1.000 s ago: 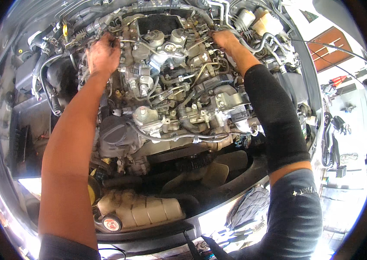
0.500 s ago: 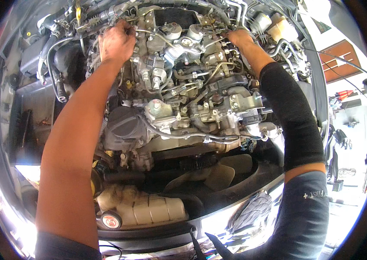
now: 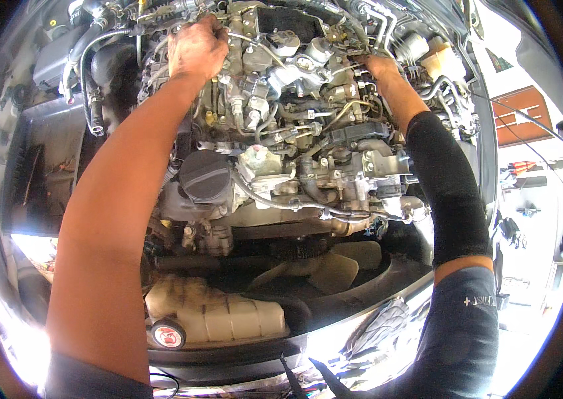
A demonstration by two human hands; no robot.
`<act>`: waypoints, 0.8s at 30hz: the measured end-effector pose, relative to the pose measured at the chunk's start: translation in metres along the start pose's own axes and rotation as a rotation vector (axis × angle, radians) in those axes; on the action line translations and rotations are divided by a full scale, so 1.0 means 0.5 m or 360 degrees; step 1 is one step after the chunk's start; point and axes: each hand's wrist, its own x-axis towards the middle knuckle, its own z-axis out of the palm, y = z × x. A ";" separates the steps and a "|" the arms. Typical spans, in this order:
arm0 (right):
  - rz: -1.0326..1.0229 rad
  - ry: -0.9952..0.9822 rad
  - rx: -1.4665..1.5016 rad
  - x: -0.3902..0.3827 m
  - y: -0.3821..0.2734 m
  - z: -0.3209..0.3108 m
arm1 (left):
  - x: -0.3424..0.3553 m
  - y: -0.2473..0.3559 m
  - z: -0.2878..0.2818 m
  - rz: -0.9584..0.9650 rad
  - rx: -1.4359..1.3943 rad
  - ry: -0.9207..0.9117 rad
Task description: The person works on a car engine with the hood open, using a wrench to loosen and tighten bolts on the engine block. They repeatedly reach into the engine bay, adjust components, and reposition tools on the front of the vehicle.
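Over the back left of an open car engine (image 3: 294,143), my left hand (image 3: 198,50) is closed, its fingers curled down at the far end. Whatever it grips is hidden beneath the fingers. Beside it a thin metal pipe (image 3: 255,45) runs toward the round metal fittings (image 3: 304,63) at the engine's back middle. My right hand (image 3: 380,66) reaches into the back right side, closed among small pipes and hoses. Its fingertips are partly covered, and what they hold cannot be made out. A black sleeve (image 3: 444,179) covers part of the right forearm.
Nearer stand a round black cap (image 3: 205,176), fan blades (image 3: 334,266) and a stained coolant tank (image 3: 218,312) with its cap. A loose hose (image 3: 88,100) hangs at the left. A pale fluid reservoir (image 3: 444,63) sits back right. A grey glove-like cloth (image 3: 384,326) lies on the front edge.
The whole view has shifted a little, so the engine sits slightly farther right and its front part higher. Both hands stay at about the same places on the engine.
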 end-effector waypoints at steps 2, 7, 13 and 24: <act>0.0076 -0.0059 0.0159 0.003 0.009 -0.005 | 0.000 0.005 -0.005 -0.0069 -0.0021 -0.0088; -0.0287 -0.0112 -0.0420 0.024 0.009 -0.026 | -0.004 0.016 -0.016 -0.0102 -0.0055 -0.0095; -0.0399 -0.0047 -0.0777 -0.014 -0.010 -0.049 | -0.003 0.006 -0.008 -0.0024 -0.0117 0.0007; -0.0352 -0.0038 -0.0963 -0.080 -0.062 -0.067 | -0.003 0.014 -0.003 -0.0086 -0.0106 0.0058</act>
